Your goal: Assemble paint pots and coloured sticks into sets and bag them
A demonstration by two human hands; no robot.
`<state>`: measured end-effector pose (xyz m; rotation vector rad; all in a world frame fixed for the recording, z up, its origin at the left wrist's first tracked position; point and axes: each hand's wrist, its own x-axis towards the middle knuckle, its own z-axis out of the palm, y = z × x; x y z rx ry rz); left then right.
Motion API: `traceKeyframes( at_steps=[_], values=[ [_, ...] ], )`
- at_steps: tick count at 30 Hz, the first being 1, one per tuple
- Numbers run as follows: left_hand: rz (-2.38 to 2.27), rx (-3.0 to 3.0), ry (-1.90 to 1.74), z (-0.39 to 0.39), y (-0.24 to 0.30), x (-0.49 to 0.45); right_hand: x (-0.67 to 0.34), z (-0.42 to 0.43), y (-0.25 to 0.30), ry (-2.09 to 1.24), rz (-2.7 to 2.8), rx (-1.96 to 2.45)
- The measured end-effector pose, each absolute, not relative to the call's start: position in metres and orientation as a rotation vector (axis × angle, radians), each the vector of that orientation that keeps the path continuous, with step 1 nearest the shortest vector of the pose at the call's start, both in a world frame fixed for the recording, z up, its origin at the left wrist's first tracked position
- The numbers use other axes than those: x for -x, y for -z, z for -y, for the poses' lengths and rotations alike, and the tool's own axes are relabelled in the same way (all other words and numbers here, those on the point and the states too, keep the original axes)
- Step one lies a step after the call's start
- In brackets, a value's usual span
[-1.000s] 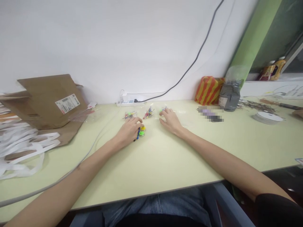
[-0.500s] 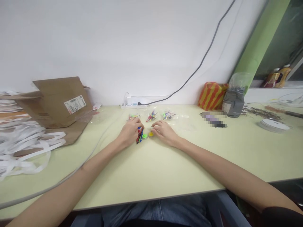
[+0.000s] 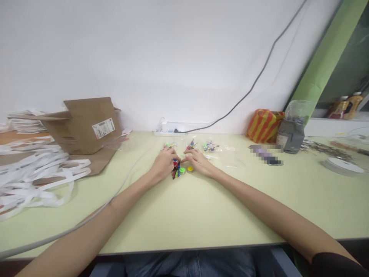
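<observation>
My left hand is closed, its curled fingers on a small bundle of coloured plastic sticks with arrow-like tips, in red, blue, green and black. Just opposite, my right hand has its fingers stretched toward the bundle, with nothing visible held in them. A small green-topped round piece stands on the table right of the bundle. Beside it, under my right hand, is a similar yellow-topped piece. Behind my hands lie clear bags of coloured sticks, one at the middle and another to the right.
A cardboard box and a heap of white strips occupy the left. A grey cable crosses my left forearm. At the back is a power strip. Rightward are a striped bag, a phone and a white spool.
My right hand's fingers have moved off the yellow-topped piece toward the bundle, and that piece now stands apart. My left hand stays at the sticks. The whole view has shifted slightly.
</observation>
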<state>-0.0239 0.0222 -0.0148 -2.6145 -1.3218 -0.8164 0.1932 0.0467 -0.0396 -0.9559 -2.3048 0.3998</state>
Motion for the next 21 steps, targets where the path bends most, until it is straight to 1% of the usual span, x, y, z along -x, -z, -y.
traceKeyframes(
  at_steps=[9,12,18,21],
  values=[
    [1.290,2.658,0.756,-0.022,0.018,0.021,-0.195,-0.048,0.043,-0.355,2.370,0.960],
    [1.267,2.668,0.760,-0.021,0.017,0.021,-0.195,-0.046,0.043,-0.259,2.314,1.018],
    [1.264,2.679,0.752,-0.022,0.018,0.021,-0.206,-0.037,0.039,0.117,2.274,1.141],
    [1.255,2.683,0.756,-0.023,0.018,0.020,-0.212,-0.038,0.038,0.098,2.281,1.103]
  ],
)
